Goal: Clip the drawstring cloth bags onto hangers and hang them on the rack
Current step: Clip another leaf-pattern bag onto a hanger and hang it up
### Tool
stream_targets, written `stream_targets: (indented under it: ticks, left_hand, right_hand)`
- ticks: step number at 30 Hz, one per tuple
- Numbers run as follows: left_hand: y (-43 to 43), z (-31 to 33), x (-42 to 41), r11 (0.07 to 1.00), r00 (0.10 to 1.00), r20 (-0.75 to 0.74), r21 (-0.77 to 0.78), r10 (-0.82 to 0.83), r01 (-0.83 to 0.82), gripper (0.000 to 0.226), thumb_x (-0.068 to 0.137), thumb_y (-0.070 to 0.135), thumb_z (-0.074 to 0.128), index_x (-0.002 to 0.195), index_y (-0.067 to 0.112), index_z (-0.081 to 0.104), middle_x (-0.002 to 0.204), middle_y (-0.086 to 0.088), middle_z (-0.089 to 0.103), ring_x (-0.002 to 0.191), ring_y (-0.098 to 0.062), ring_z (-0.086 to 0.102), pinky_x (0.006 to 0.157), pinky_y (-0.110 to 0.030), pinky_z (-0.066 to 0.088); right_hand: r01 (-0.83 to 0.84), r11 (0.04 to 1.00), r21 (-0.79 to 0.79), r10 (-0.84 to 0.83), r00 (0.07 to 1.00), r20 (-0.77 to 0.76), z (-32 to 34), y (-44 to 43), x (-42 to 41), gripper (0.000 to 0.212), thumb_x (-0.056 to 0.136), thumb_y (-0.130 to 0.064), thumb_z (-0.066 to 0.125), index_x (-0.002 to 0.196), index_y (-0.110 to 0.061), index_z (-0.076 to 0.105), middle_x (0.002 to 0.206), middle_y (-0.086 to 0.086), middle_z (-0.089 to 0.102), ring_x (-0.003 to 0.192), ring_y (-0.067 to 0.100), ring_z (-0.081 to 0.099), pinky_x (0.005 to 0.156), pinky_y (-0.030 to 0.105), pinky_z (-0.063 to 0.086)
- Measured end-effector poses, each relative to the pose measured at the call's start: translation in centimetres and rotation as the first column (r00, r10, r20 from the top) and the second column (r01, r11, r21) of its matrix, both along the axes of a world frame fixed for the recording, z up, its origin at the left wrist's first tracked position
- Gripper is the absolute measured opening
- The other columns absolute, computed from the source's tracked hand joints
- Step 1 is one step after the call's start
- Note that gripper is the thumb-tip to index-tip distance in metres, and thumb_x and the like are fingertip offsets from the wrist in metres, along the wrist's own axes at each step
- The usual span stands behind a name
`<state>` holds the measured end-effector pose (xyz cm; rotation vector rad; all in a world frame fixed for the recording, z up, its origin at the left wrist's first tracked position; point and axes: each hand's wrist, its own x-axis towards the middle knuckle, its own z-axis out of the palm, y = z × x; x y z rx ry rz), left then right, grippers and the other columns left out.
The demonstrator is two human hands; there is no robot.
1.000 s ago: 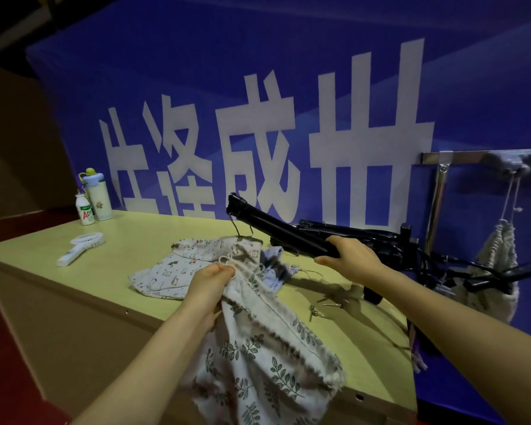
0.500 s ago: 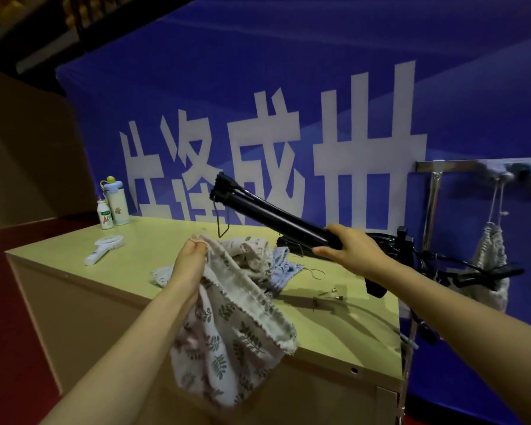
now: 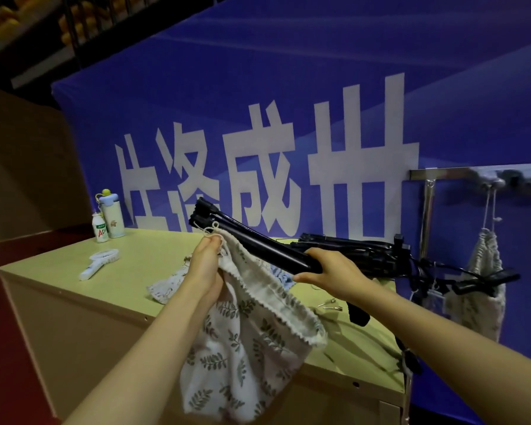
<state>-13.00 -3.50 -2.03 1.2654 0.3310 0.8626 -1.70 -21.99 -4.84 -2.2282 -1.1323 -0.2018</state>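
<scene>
While the left hand [image 3: 204, 268] pinches a bag [image 3: 242, 338], the right hand [image 3: 334, 268] grips hangers [image 3: 258, 240].

White leaf-print bag [image 3: 246, 357], black hanger [image 3: 252, 243], blue banner [image 3: 319, 72], tan table [image 3: 154, 262].

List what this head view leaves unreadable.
Head view only.
black hangers: dark tangle beyond the right hand; count unclear.
rack: cut by right edge, hooks blurred.
bags on the table: mostly behind the left hand and leaf-print bag.
metal bits: too small to identify.
</scene>
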Motion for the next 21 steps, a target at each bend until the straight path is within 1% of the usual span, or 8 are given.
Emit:
stream_targets:
  ticks: [3,7,8,10,12,17,19,21]
  left_hand:
    - [-0.1,0.0,0.0,0.997,0.999,0.033,-0.075,-0.009,0.011,0.032,0.101,0.009,0.032,0.075,0.012,0.051,0.074,-0.004,0.049,0.07,-0.013,0.049,0.068,-0.026,0.043]
    - [0.8,-0.4,-0.2,0.999,0.999,-0.029,-0.032,-0.019,0.018,0.03,0.1,0.009,0.033,0.078,0.013,0.054,0.082,-0.006,0.054,0.083,-0.019,0.053,0.092,-0.038,0.042]
    - [1.0,-0.6,-0.3,1.0,0.999,-0.048,0.007,-0.003,0.003,0.03,0.099,0.008,0.034,0.077,0.013,0.053,0.08,-0.006,0.054,0.082,-0.019,0.053,0.09,-0.038,0.042]
    - [1.4,-1.0,-0.8,0.995,0.993,-0.109,0.091,0.053,-0.043,0.032,0.099,0.008,0.034,0.071,0.013,0.049,0.068,-0.003,0.053,0.067,-0.016,0.048,0.072,-0.03,0.041]
    - [2.1,-1.4,-1.2,0.981,0.974,-0.185,0.164,0.13,-0.1,0.032,0.098,0.011,0.037,0.066,0.013,0.043,0.061,-0.003,0.046,0.06,-0.017,0.041,0.059,-0.03,0.031]
    - [4.4,-2.3,-2.1,0.925,0.875,-0.311,0.21,0.37,-0.316,0.035,0.091,0.009,0.042,0.058,0.015,0.032,0.06,-0.007,0.028,0.057,-0.018,0.025,0.058,-0.03,0.019]
    - [4.8,-2.4,-2.3,0.911,0.843,-0.35,0.212,0.408,-0.353,0.04,0.091,0.007,0.044,0.056,0.016,0.026,0.058,-0.005,0.021,0.055,-0.018,0.018,0.056,-0.03,0.015]
    - [4.9,-2.4,-2.5,0.905,0.835,-0.352,0.216,0.422,-0.366,0.044,0.092,0.008,0.048,0.053,0.015,0.029,0.055,-0.007,0.023,0.052,-0.022,0.019,0.053,-0.031,0.017]
  right_hand:
    - [0.018,0.996,-0.082,-0.012,0.998,0.069,-0.1,0.7,-0.4,0.044,0.08,-0.048,0.067,0.111,-0.018,0.058,0.101,0.002,0.062,0.087,0.019,0.058,0.073,0.034,0.048]
    - [0.079,0.996,-0.035,-0.076,0.994,0.084,0.1,1.1,-0.3,0.041,0.081,-0.046,0.068,0.113,-0.023,0.058,0.1,-0.004,0.061,0.084,0.016,0.056,0.067,0.031,0.046]
    - [0.098,0.995,-0.022,-0.096,0.992,0.087,0.2,0.9,-0.2,0.041,0.081,-0.046,0.068,0.114,-0.025,0.058,0.099,-0.006,0.062,0.084,0.015,0.057,0.068,0.032,0.048]
    - [0.128,0.992,-0.003,-0.127,0.989,0.069,0.3,0.5,0.2,0.039,0.081,-0.045,0.068,0.114,-0.027,0.058,0.096,-0.007,0.063,0.086,0.014,0.06,0.071,0.034,0.051]
    - [0.141,0.99,0.028,-0.142,0.989,0.032,0.4,0.0,0.5,0.039,0.081,-0.045,0.068,0.114,-0.028,0.057,0.094,-0.007,0.064,0.085,0.015,0.061,0.072,0.035,0.053]
    - [0.154,0.986,0.056,-0.156,0.987,0.036,0.8,-1.3,0.7,0.039,0.081,-0.041,0.069,0.115,-0.027,0.056,0.104,-0.005,0.066,0.091,0.014,0.061,0.077,0.036,0.054]
    - [0.158,0.986,0.047,-0.161,0.984,0.071,1.0,-1.9,0.7,0.038,0.081,-0.04,0.069,0.115,-0.028,0.056,0.105,-0.006,0.066,0.091,0.014,0.061,0.076,0.033,0.053]
    - [0.155,0.988,0.025,-0.157,0.981,0.114,1.1,-2.3,0.6,0.038,0.082,-0.039,0.068,0.116,-0.028,0.056,0.108,-0.005,0.067,0.093,0.014,0.061,0.078,0.032,0.051]
